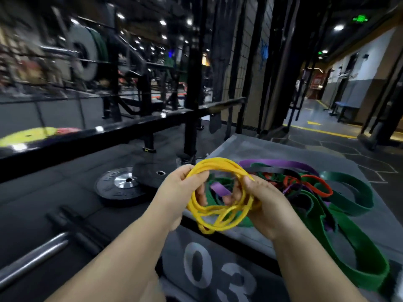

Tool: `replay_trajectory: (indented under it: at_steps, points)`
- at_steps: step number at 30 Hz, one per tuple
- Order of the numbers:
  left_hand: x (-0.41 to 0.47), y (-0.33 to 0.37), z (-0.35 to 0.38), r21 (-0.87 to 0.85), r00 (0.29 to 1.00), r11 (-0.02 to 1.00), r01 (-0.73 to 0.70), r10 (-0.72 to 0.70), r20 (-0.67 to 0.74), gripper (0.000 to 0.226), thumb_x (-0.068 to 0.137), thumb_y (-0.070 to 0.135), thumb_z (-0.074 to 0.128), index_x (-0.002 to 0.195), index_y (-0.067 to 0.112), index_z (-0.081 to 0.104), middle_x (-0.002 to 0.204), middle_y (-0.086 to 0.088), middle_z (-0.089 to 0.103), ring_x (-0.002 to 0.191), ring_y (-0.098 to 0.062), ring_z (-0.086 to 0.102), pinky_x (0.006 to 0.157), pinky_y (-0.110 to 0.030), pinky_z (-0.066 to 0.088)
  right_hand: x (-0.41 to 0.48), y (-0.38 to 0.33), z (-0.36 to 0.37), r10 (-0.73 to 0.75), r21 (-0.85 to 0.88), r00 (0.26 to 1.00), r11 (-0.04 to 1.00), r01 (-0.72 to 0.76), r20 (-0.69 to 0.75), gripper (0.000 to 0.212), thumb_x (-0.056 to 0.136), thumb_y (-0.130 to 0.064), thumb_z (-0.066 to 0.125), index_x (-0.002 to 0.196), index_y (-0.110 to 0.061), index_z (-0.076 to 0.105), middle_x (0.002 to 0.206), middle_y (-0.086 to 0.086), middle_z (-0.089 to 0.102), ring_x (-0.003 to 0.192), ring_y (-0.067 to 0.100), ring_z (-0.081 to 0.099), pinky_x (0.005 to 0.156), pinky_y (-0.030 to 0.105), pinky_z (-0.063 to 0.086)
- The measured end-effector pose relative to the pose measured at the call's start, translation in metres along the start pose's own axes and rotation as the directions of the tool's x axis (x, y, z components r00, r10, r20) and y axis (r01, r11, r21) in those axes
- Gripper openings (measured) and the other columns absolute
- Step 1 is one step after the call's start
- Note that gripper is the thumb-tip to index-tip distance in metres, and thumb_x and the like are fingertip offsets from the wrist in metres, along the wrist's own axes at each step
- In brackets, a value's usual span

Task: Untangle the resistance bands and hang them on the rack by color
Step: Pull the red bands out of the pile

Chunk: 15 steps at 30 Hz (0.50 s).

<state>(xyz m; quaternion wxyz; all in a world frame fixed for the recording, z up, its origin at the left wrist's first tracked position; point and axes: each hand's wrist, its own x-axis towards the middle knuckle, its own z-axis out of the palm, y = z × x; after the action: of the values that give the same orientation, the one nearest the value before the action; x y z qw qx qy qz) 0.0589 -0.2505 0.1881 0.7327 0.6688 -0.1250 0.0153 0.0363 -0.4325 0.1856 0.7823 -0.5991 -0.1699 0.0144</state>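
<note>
Yellow bands (220, 164): thin loops, coiled several times over into a loose ring, strands crossing at the lower edge. The coil is held in the air above the near left corner of a grey box (272, 147) marked "03" on its front face.

Left hand (185, 192): fingers curled round the coil's upper left strands. Right hand (263, 203): clasping the right side, thumb on top, fingers through the ring.

On the box top, just behind the coil, lies a tangled pile: wide green bands (366, 253), one trailing over the near edge; purple bands (279, 163); thin red bands (320, 190); a black band (268, 170). They overlap closely.

On the floor to the left: a black weight plate (122, 186), a barbell (32, 258) and a black rail (109, 131). The background is blurred.
</note>
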Motion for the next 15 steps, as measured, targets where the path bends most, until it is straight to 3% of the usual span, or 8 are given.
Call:
replay_trajectory:
  at_steps: [3,5,8,12,15]
  points:
    - [-0.022,0.024,-0.035,0.061,0.998,0.998,-0.010,0.013,-0.054,0.021,0.094,0.018,0.057,0.076,0.007,0.059,0.063,-0.007,0.062,0.059,-0.018,0.058,0.057,-0.029,0.046,0.016,-0.013,0.042,0.003,-0.022,0.998,1.000,-0.001,0.056,0.023,0.082,-0.030,0.055,0.069,-0.012,0.062,0.056,0.004,0.053,0.052,0.020,0.054,0.057,0.030,0.047]
    - [-0.039,0.041,-0.058,0.085,0.994,0.996,-0.015,0.024,-0.106,0.016,0.092,0.020,0.060,0.082,0.008,0.063,0.067,-0.003,0.066,0.065,-0.017,0.060,0.064,-0.031,0.048,0.023,-0.023,0.070,0.000,-0.043,0.990,0.999,0.006,0.138,0.020,0.082,-0.029,0.057,0.070,-0.014,0.062,0.055,0.003,0.048,0.052,0.020,0.052,0.059,0.032,0.047]
    - [-0.067,0.066,-0.090,0.089,0.977,0.995,-0.049,0.066,-0.204,0.012,0.093,0.021,0.060,0.085,0.013,0.062,0.066,0.002,0.065,0.061,-0.015,0.059,0.058,-0.029,0.047,0.032,-0.035,0.111,0.004,-0.063,0.956,0.998,0.015,0.293,0.017,0.082,-0.027,0.061,0.072,-0.014,0.058,0.058,0.003,0.041,0.057,0.021,0.056,0.062,0.035,0.052]
    - [-0.108,0.093,-0.126,0.020,0.930,0.990,-0.140,0.139,-0.341,0.022,0.094,0.024,0.058,0.074,0.015,0.055,0.057,0.002,0.053,0.050,-0.013,0.047,0.051,-0.030,0.037,0.034,-0.040,0.161,0.076,-0.002,0.856,0.996,-0.087,0.512,0.048,0.059,-0.040,0.090,0.077,-0.013,0.054,0.057,0.000,0.041,0.049,0.016,0.051,0.061,0.034,0.054]
    - [-0.137,0.113,-0.146,-0.054,0.892,0.977,-0.204,0.163,-0.421,0.027,0.093,0.023,0.058,0.069,0.013,0.050,0.055,0.002,0.047,0.046,-0.013,0.043,0.046,-0.029,0.037,0.031,-0.041,0.200,0.101,0.028,0.796,0.989,-0.146,0.597,0.054,0.052,-0.040,0.093,0.081,-0.010,0.059,0.059,0.003,0.051,0.047,0.014,0.049,0.060,0.030,0.053]
